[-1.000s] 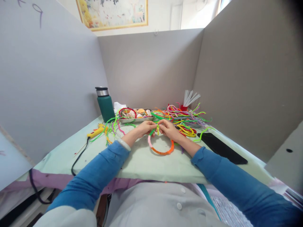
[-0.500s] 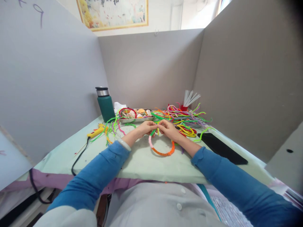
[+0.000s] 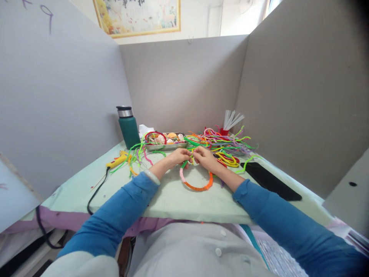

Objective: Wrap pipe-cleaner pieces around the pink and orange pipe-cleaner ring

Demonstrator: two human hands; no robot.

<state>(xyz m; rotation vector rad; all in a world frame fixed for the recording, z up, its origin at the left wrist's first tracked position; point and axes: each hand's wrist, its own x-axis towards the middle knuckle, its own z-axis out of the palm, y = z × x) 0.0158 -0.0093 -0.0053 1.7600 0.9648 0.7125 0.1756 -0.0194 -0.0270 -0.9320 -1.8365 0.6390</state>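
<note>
Head view showed a nearly circular pipe-cleaner ring [image 3: 198, 188] over the desk [image 3: 175, 204], its orange arc nearest, its green end [image 3: 184, 164] farthest. The left hand [image 3: 179, 157] slanted inward, pinching that end; the right hand [image 3: 205, 158] mirrored it, fingers bent, its grip impossible to tell.

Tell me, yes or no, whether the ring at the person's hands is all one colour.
No, the ring by the left hand and right hand shows green, pink and orange stretches.
</note>
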